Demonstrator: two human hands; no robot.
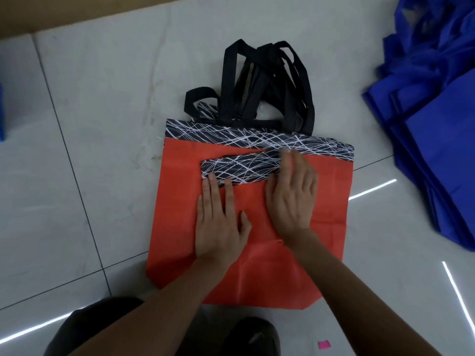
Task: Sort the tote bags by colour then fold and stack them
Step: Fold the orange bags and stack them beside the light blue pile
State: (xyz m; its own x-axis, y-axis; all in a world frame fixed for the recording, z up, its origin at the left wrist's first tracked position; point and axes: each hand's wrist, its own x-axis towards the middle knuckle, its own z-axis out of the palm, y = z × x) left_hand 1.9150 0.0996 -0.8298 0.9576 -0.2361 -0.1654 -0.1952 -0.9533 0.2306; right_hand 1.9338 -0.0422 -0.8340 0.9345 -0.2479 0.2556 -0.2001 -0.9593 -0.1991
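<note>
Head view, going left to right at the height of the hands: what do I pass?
Blue item at the left edge → left hand → right hand → pile of blue tote bags. The red tote bag lies under both hands, so it is left out.

head camera pointing steeply down, slightly forward, hanging close above tiled floor; left hand, right hand reaching in from bottom edge, sitting mid-frame.

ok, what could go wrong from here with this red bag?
1. The handles lie tangled above the red bag; they may bulge out of the fold.
2. The left grip and right grip only press the patterned strip flat, so it may slip askew.
</note>
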